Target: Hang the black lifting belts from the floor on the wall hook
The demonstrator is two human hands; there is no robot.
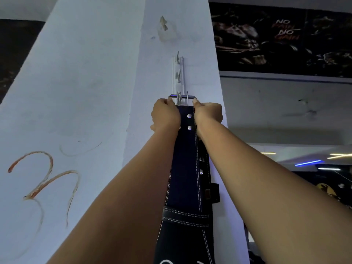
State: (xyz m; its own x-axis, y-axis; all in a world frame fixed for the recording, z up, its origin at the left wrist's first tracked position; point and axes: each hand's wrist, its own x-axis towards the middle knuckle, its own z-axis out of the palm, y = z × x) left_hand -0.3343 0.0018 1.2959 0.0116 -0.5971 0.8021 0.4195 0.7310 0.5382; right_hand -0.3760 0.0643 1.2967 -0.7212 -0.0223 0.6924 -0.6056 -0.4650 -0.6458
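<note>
A black lifting belt with white stitching and metal rivets hangs down the white pillar, between my forearms. Its silver buckle is at the lowest hook of a white wall hook rail. My left hand grips the belt's top left corner at the buckle. On the other side, my right hand holds the top right corner. A second black belt shows behind the first one, partly hidden. Whether the buckle rests fully on the hook cannot be told.
The rail has two more bare hooks above. A clear stick-on hook sits higher on the pillar. The left pillar face carries orange scribbles. A dark poster covers the wall to the right.
</note>
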